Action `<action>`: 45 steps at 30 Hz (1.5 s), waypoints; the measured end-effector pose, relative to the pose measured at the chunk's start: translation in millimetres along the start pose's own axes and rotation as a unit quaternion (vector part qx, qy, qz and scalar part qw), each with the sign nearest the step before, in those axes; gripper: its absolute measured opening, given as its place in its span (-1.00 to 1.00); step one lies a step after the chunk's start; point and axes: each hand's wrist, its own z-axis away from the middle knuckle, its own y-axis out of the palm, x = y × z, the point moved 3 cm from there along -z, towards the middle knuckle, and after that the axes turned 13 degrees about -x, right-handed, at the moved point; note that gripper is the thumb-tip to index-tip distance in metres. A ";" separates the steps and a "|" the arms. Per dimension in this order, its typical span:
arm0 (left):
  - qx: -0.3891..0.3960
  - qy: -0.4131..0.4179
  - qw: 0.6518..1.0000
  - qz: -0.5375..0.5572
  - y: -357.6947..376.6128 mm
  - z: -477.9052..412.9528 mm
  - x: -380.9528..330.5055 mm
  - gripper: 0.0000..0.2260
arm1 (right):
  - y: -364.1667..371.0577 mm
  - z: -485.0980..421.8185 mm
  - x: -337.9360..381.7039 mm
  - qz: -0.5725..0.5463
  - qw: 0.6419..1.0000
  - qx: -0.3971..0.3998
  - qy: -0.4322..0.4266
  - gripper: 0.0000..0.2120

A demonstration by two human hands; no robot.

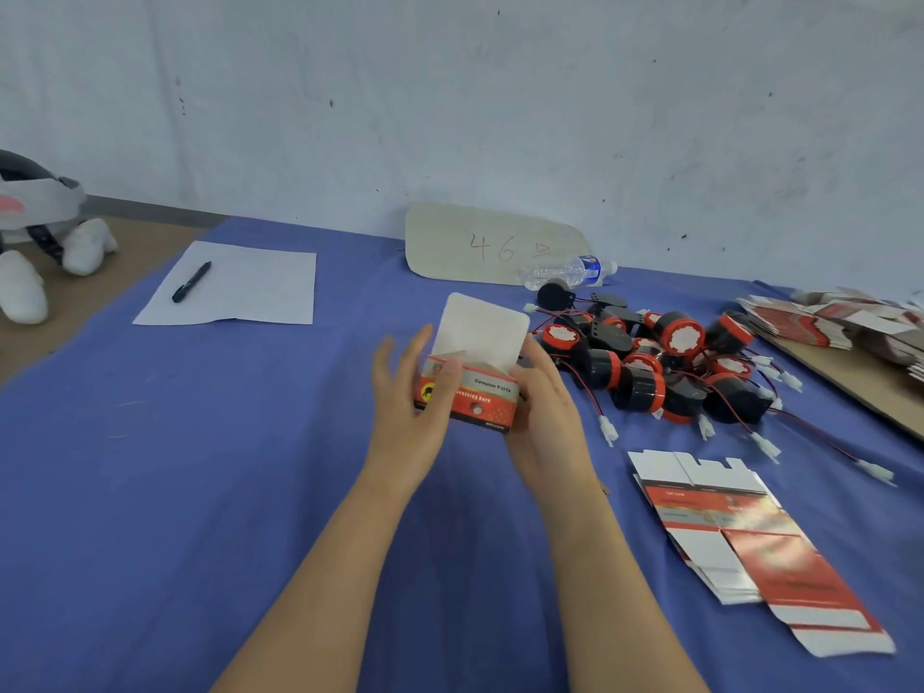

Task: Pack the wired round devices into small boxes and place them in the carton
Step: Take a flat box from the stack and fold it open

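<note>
A small red and white box point(487, 392) is held above the blue table point(200, 467) at centre, its white lid flap standing open. My left hand point(407, 392) is at its left side, thumb on the front face and the other fingers straight. My right hand point(545, 417) grips its right end. To the right lies a pile of black and red round devices point(660, 367) with red-black wires and white plugs. The box's inside is hidden from me. No carton is in view.
Flat unfolded boxes point(750, 532) lie at the near right, more flat boxes point(850, 317) on a cardboard sheet at the far right. A water bottle point(570, 271), a cardboard sign point(480, 242), paper with a pen point(191, 281) and a plush toy point(40, 242) lie at the back and left.
</note>
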 end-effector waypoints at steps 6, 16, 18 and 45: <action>-0.112 -0.205 0.949 0.213 -4.2 -5.2 6.0 -0.35 | 11.2 11.0 -1.6 0.133 0.984 0.054 -0.101 -0.77; -0.154 -0.161 0.972 0.077 -9.2 -8.4 13.0 -0.65 | 21.5 17.6 -19.4 0.382 0.912 0.041 -0.146 -0.73; -0.155 -0.149 0.974 0.068 -8.7 -8.1 13.2 -0.67 | 20.6 13.6 -20.6 0.341 0.932 0.037 -0.116 -0.73; -0.067 -0.063 0.995 0.027 -2.2 -4.6 11.2 -0.80 | 8.5 0.0 -28.3 0.339 0.937 -0.060 -0.056 -0.62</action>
